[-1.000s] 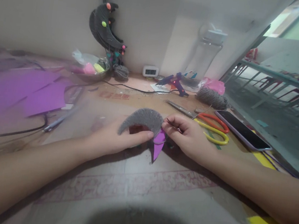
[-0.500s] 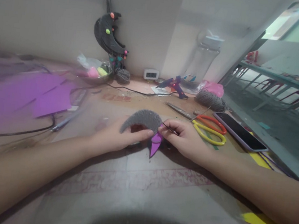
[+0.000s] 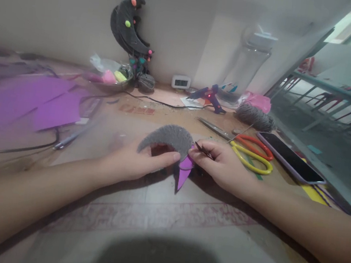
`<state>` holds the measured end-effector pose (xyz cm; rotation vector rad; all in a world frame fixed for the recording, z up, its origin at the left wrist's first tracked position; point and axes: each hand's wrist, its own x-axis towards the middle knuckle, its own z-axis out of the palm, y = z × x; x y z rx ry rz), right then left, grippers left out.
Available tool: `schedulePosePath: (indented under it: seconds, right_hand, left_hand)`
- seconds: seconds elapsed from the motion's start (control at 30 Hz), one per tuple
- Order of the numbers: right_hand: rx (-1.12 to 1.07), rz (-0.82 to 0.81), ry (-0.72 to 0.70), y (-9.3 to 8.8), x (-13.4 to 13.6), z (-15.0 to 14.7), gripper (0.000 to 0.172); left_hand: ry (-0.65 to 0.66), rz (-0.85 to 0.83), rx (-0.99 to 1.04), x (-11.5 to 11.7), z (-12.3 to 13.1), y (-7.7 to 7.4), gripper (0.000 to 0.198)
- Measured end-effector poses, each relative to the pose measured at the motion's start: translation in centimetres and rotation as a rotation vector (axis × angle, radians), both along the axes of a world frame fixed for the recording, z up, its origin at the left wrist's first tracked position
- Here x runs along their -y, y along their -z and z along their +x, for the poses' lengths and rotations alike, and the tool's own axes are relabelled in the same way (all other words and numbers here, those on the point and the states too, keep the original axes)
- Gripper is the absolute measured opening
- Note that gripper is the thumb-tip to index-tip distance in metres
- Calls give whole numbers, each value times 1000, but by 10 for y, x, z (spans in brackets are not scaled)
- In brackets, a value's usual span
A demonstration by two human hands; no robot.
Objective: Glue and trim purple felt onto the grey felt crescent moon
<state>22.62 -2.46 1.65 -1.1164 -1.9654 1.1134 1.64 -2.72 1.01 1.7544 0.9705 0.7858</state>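
Observation:
My left hand (image 3: 146, 160) grips a crescent shape (image 3: 170, 136), its thumb pressed on the inner curve. Grey yarn covers most of the crescent in close turns. Its lower right tip is bare purple (image 3: 184, 177), with one loose strand looped across it. My right hand (image 3: 215, 160) is closed in a pinch beside the purple part, on the grey yarn. From there a strand runs back toward the grey yarn ball (image 3: 255, 117). Something thin and dark (image 3: 203, 150) shows at its fingers; I cannot make out what it is.
Scissors (image 3: 251, 151) and a phone (image 3: 290, 158) lie to the right. Behind stand a glue gun (image 3: 210, 96), a small digital clock (image 3: 180, 82) and a clear bottle (image 3: 250, 68). Purple sheets (image 3: 58, 110) and a pen (image 3: 68, 139) lie left. A dark decorated crescent (image 3: 124, 27) hangs at the wall.
The view has shifted slightly. The yarn loop across the purple tip now hangs looser and more rounded. Both hands keep their hold at nearly the same place.

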Motion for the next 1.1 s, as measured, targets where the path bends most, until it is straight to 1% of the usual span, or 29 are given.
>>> schedulePosePath:
  seconds: [0.1,0.13,0.2,0.27,0.3,0.37,0.47,0.57,0.67,0.73,0.87,0.97,1.1]
  right_hand:
    - [-162,-153,-74,2,-1,-2,29]
    - [-211,-215,-115,3,-1,-2,30]
    - [-263,-305,-188,3,0,-4,35]
    - [-253,-326,-223,2,2,-6,38]
    - [-248,-309,-229,2,3,-7,39]
    - [-251,-274,-219,1,5,-8,37]
    - [-276,-268,-122,3,1,-5,32]
    - [-285,-206,-13,6,-7,5,38]
    - [-227,-111,23,5,-11,14,46]
    - [-118,-75,16,2,-7,14,40]
    - [105,49,-19,-6,6,5,14]
    - [141,137,-18,-6,13,1,12]
    - [109,200,-15,-2,15,0,9]
  left_hand:
    - [-61,94,-22,0,-3,-2,19]
    - [-76,140,-18,0,-5,-3,24]
    - [-64,220,-2,1,-7,-3,43]
    - [-17,247,28,1,-9,-3,50]
    - [-3,242,53,1,-9,-3,48]
    - [-23,207,129,0,-7,-4,36]
    - [-87,94,217,-4,-4,-6,29]
    - [-93,-31,199,-6,-2,-6,27]
    - [-59,-86,160,-4,-2,-5,22]
    - [-58,-84,161,-3,-2,-5,24]
    - [-84,-63,191,-1,-3,-4,29]
    - [-77,-70,201,-1,-4,-4,29]
    - [-23,-122,219,0,-3,-6,26]
